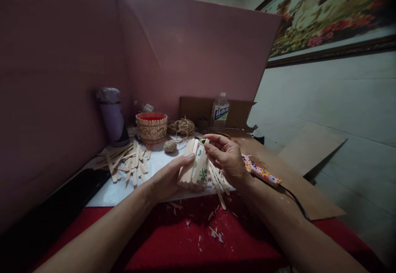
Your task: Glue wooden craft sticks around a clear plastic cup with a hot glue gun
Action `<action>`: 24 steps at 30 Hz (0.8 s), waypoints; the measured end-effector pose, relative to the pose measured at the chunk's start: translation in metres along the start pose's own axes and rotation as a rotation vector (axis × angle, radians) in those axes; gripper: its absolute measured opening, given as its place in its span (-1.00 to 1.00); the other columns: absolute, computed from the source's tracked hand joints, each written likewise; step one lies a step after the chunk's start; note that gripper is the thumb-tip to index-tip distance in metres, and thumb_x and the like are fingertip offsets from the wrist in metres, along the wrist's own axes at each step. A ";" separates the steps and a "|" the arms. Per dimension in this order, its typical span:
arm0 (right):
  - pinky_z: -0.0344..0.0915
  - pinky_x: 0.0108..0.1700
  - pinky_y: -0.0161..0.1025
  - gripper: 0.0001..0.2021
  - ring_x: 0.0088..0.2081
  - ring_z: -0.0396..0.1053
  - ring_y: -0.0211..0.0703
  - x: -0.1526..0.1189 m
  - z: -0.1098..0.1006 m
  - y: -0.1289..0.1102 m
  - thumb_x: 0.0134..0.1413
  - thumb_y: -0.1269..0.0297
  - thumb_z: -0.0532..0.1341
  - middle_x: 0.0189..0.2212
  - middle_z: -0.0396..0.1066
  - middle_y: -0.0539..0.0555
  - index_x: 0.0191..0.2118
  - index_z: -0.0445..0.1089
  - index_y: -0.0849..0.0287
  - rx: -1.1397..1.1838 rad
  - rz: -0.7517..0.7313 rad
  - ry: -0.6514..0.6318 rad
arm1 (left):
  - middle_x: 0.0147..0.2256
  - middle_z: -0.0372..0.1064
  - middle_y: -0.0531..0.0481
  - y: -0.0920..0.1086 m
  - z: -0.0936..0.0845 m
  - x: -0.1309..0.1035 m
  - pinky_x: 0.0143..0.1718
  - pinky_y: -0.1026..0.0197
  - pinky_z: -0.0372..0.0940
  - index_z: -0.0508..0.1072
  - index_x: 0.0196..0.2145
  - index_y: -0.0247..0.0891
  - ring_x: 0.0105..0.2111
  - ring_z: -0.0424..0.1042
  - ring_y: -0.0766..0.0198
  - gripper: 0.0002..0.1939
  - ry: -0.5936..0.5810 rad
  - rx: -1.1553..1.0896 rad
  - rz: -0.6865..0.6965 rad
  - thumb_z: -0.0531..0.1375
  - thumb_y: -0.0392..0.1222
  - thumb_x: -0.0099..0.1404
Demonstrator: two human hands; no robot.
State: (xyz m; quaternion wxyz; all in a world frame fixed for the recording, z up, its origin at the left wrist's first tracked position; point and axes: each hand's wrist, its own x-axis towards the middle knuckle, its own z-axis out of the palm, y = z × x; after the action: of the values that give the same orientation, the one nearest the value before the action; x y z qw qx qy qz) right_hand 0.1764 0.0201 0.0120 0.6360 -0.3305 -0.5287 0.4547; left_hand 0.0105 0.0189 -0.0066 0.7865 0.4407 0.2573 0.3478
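Observation:
My left hand [168,177] is wrapped round a clear container [203,173] with a green leaf print, tilted above the table. Several pale craft sticks [187,165] stand side by side on its left face. Between thumb and fingertips, my right hand [227,157] pinches the top end of a craft stick [201,163] that lies against the printed face. A gap showing the print separates this stick from the others. Loose craft sticks [218,186] lie under and beside my right hand. Just past that hand rests a flower-patterned glue gun [261,172] with a black cord.
A pile of craft sticks [130,161], a purple bottle [111,116], a stick-covered basket [151,128], a twine ball [170,146] and a plastic bottle [220,112] stand behind. Cardboard [297,194] covers the right side. Scraps litter the red cloth [173,240]. Pink panels [198,50] enclose the back.

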 end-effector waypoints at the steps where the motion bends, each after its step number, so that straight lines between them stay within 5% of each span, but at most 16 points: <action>1: -0.14 -0.70 -0.45 -0.64 -0.66 0.05 -0.46 0.000 0.000 0.000 -0.19 0.20 0.39 -0.59 0.27 -0.12 -0.21 0.41 0.20 -0.007 0.006 0.003 | -0.18 0.44 -0.23 0.000 0.000 0.000 -0.28 0.03 0.42 0.41 -0.02 -0.34 -0.28 0.45 0.12 -0.59 0.001 0.002 0.006 0.17 -0.05 0.25; 11: -0.03 -0.65 -0.42 -0.66 -0.63 0.06 -0.42 0.000 0.001 0.002 -0.17 0.19 0.38 -0.60 0.24 -0.12 -0.23 0.43 0.21 -0.071 -0.045 0.008 | -0.20 0.42 -0.20 -0.001 0.002 0.000 -0.29 0.07 0.42 0.41 -0.02 -0.31 -0.25 0.43 0.14 -0.61 -0.018 0.026 0.033 0.16 -0.04 0.27; 17: 0.28 -0.36 -0.31 -0.69 -0.42 0.31 -0.28 0.000 0.000 0.005 -0.16 0.20 0.38 -0.46 0.40 -0.01 -0.24 0.45 0.19 -0.127 -0.096 0.030 | -0.09 0.38 -0.18 -0.002 0.003 -0.002 -0.29 0.08 0.42 0.35 0.03 -0.22 -0.19 0.43 0.12 -0.58 -0.048 0.036 0.081 0.23 -0.10 0.22; 24: 0.28 -0.29 -0.25 -0.75 -0.39 0.31 -0.22 0.000 0.000 0.008 -0.07 0.18 0.32 -0.44 0.38 0.00 -0.24 0.41 0.16 -0.227 -0.187 0.017 | -0.07 0.33 -0.16 -0.004 0.004 -0.001 -0.31 0.13 0.41 0.32 0.03 -0.17 -0.25 0.41 0.19 -0.54 -0.100 0.079 0.113 0.27 -0.18 0.17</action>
State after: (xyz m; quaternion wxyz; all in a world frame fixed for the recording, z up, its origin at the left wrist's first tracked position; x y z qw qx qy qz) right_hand 0.1743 0.0233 0.0045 0.6386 -0.3534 -0.5999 0.3277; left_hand 0.0140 0.0145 -0.0075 0.7594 0.5019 0.2060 0.3591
